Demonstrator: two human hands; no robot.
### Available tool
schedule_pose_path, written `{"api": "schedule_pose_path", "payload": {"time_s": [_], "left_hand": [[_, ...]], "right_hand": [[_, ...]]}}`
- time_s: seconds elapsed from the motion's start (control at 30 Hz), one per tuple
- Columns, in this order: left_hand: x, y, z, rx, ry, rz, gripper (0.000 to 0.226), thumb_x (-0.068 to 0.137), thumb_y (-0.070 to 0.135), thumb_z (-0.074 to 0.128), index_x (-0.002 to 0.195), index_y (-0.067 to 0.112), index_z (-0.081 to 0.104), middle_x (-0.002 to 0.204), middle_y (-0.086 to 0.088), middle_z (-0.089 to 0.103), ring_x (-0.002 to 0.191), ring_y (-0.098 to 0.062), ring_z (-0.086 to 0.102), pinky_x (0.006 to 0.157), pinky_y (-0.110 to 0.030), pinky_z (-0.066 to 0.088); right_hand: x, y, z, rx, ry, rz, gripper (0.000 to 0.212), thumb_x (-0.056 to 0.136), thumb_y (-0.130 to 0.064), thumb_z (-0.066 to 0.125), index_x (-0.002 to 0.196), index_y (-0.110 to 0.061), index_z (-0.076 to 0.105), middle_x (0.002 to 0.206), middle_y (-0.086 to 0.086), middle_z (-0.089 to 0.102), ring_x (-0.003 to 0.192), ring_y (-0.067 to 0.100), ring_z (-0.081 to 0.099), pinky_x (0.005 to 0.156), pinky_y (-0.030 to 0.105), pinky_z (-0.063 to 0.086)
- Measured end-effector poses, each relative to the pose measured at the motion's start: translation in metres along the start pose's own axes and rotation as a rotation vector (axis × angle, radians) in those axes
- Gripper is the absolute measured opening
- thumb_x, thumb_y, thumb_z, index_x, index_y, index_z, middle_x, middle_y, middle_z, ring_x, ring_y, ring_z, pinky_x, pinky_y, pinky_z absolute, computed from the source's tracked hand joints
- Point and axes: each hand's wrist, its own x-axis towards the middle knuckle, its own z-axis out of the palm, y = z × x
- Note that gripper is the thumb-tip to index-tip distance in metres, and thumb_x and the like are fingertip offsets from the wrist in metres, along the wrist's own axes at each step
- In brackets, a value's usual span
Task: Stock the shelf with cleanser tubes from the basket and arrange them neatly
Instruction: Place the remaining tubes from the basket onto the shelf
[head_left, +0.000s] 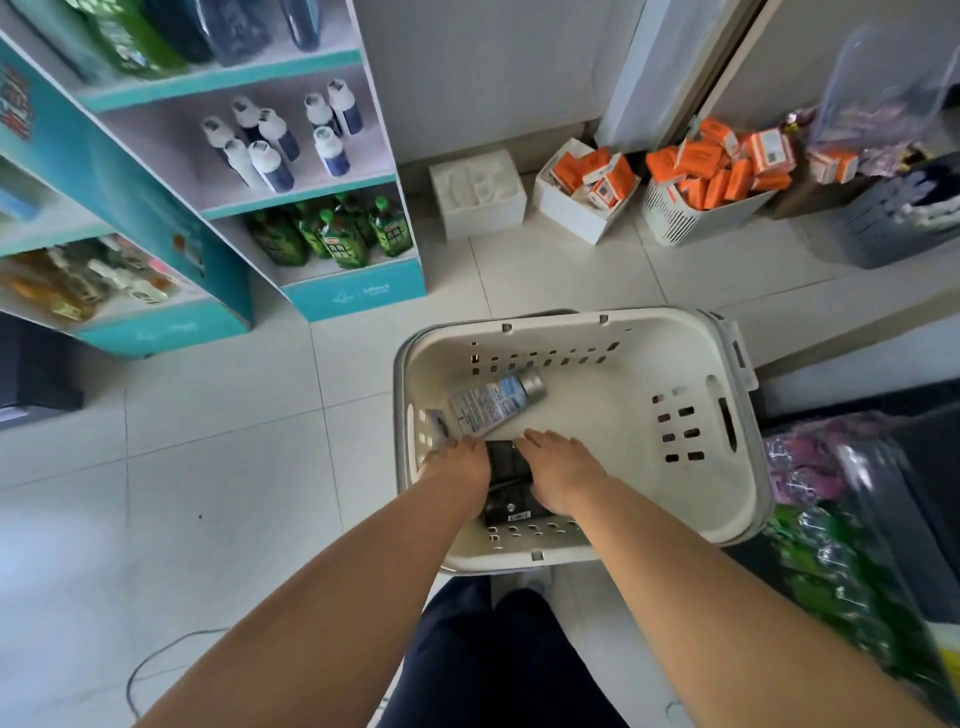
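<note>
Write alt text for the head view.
A person's left grip and right grip, bare hands, touch a dark pack inside a cream basket on a tiled floor. A silver-capped tube lies just beyond them; a teal shelf of bottles stands at left.

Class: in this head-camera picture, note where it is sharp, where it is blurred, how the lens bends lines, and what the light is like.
Head view: the tube and basket are sharp; the bags at the right edge are smeared; the wide lens leans the shelf and bows the floor joints; light is soft and even, shadows faint.
</note>
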Motion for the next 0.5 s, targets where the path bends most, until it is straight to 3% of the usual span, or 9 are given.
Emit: {"api": "schedule_pose_path", "payload": {"time_s": [0.23,0.37,0.5], "left_hand": [[0.000,-0.001,0.009,0.050,0.037,0.013,0.056,0.086,0.015,0.059,0.137,0.006,0.038,0.138,-0.013,0.044,0.127,-0.032,0.037,0.100,-0.047,0.039],[0.003,0.004,0.007,0.053,0.056,0.044,0.049,0.086,0.018,0.060,0.131,0.008,0.044,0.134,-0.013,0.048,0.124,-0.032,0.041,0.106,-0.044,0.034],[0.005,0.006,0.010,0.021,-0.013,0.125,0.037,0.087,0.015,0.059,0.121,0.008,0.048,0.125,-0.013,0.054,0.117,-0.030,0.046,0.102,-0.043,0.040]], "right_hand": [[0.008,0.010,0.010,-0.074,0.092,-0.021,0.050,0.085,-0.004,0.057,0.132,-0.016,0.048,0.139,0.005,0.049,0.126,0.028,0.046,0.100,0.037,0.042],[0.004,0.028,0.008,-0.133,0.137,0.044,0.046,0.086,0.001,0.051,0.129,-0.016,0.052,0.127,0.005,0.059,0.115,0.028,0.056,0.091,0.036,0.047],[0.002,0.046,0.002,-0.159,0.114,0.109,0.041,0.088,-0.002,0.050,0.125,-0.018,0.054,0.119,0.003,0.064,0.108,0.027,0.060,0.084,0.035,0.047]]}}
